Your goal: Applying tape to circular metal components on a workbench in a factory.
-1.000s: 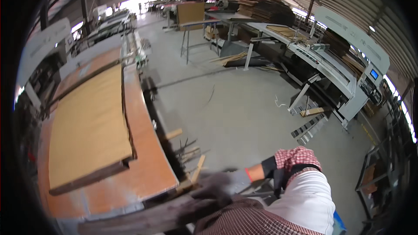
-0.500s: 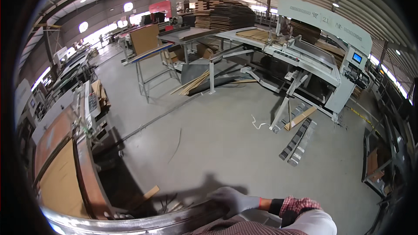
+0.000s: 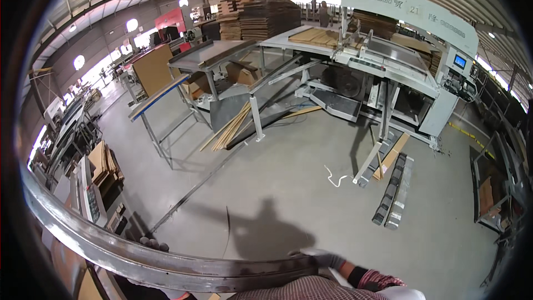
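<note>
A long grey metal beam, shiny and scuffed, spans the lower part of the view. It looks bent by the lens and reaches up toward the left rim. My right hand, in a grey glove, wraps over the beam's right end, just in front of my checked clothing. Only the gloved fingertips of my left hand show, curled over the far edge farther along; the beam hides the rest of that hand.
Ahead on the right stands a large white machine with a blue screen. Dark wrapped strips lie on the floor before it. A metal-legged table and leaning wooden strips are left of it. Stacked boards rise behind.
The beam has risen and swung across the view, with both hands on it. My view has turned, so the worktable at left has mostly dropped out of sight behind the beam.
</note>
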Motion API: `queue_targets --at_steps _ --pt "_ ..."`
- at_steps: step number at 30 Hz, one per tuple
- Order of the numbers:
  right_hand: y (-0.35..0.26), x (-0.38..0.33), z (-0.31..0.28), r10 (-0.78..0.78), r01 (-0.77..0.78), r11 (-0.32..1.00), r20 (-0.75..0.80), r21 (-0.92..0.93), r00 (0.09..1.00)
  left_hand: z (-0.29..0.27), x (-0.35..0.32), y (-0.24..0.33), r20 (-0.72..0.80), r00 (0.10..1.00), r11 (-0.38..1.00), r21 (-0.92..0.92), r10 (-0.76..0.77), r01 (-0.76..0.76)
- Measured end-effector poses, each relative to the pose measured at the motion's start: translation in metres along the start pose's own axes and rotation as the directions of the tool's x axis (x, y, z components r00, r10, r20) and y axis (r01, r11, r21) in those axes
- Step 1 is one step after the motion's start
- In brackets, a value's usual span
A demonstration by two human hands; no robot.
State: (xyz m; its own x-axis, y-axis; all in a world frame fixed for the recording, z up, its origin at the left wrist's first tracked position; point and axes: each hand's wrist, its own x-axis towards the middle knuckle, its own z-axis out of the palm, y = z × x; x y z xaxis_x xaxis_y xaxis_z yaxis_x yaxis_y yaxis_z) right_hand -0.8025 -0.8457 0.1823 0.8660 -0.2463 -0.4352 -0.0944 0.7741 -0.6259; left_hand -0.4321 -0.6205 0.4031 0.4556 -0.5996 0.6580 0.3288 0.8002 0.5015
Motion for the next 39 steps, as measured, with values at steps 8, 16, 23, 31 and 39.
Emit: queue_targets --at_steps 8,16,23,31,39 --pt "-0.343 0.196 -0.094 -0.69 0.536 0.723 -0.489 -0.436 0.533 -0.11 0.085 -0.035 -0.166 0.985 0.99 0.143 0.044 -0.02" --pt "-0.701 0.346 -0.024 -0.996 0.659 0.088 -0.078 -0.747 0.044 -0.134 0.09 0.068 -0.644 0.252 0.684 0.72 0.722 -0.119" --pt "-0.516 0.786 0.286 -0.802 0.514 0.15 0.2 -0.845 0.563 -0.246 0.06 0.225 -0.355 0.378 0.511 0.704 0.855 -0.494" --pt "0.069 0.968 0.934 0.323 0.693 0.545 0.881 -0.471 0.345 -0.325 0.058 0.361 -0.093 -0.091 0.059 0.944 0.992 -0.325" --pt "0.455 0.877 1.188 0.655 0.96 0.273 0.719 0.061 -0.232 -0.377 -0.002 0.364 0.278 -0.31 -0.309 0.949 0.909 -0.055"
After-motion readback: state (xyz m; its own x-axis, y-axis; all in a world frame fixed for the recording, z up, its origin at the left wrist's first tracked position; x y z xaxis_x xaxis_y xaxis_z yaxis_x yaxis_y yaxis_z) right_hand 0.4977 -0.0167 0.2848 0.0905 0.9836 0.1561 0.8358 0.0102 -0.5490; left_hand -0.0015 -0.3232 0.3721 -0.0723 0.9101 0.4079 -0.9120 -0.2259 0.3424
